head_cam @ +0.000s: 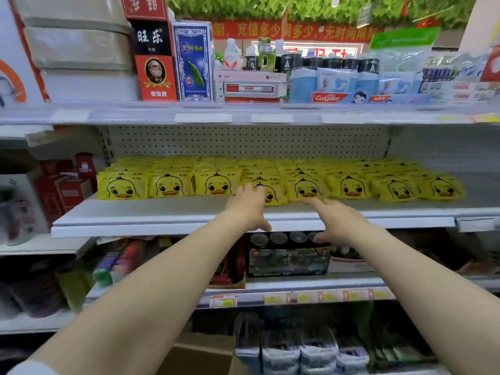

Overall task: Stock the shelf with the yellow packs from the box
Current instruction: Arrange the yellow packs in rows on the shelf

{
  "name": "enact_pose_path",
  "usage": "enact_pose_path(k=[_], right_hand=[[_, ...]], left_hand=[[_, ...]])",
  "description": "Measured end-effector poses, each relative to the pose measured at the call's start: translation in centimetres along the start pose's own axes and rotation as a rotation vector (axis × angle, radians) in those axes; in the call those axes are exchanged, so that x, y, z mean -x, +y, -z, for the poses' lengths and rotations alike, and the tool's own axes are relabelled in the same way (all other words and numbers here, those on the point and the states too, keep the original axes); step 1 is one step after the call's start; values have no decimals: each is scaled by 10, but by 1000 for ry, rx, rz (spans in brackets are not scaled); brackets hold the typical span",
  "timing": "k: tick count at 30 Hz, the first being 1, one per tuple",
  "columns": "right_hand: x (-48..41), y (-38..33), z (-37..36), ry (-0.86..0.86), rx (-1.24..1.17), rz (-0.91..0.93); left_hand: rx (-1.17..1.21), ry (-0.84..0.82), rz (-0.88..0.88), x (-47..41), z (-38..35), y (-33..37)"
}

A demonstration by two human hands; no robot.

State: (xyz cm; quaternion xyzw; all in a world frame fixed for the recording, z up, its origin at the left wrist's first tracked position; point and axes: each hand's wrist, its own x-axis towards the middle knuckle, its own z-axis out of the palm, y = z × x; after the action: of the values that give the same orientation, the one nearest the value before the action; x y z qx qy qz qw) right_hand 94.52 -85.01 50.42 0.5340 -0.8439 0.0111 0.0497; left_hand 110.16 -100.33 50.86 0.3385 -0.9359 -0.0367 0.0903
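Note:
Several yellow packs (170,185) printed with a duck face lie in rows across the white middle shelf (162,212), filling it back to the pegboard. My left hand (249,205) reaches over the shelf's front edge, its straight fingers touching one front-row yellow pack (274,196). To its right, my right hand (336,220) hovers just in front of the row with fingers spread and holds nothing. A brown cardboard box (200,353) shows at the bottom, below my arms; its inside is hidden.
The top shelf (243,115) holds toothpaste boxes, bottles and card boxes. Red boxes (65,190) stand left of the middle shelf. Lower shelves carry toys and packaged goods. A strip of bare shelf runs in front of the yellow rows.

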Motion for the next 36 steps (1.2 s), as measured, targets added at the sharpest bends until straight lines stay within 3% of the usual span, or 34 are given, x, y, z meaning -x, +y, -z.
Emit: enact_pose_path(k=[8,21,29,36], right_hand=[[-12,40,0,39,33,12],[-30,103,2,9,75,204],[-57,95,-8,28,32,269],[-132,66,-21,30,32,249]], left_hand=[[-61,-51,57,-32,-9,24],[-32,-74,233,-38,-30,84],[5,-7,356,-49,-22,48],[-33,-18,330,-105,-35,-5]])
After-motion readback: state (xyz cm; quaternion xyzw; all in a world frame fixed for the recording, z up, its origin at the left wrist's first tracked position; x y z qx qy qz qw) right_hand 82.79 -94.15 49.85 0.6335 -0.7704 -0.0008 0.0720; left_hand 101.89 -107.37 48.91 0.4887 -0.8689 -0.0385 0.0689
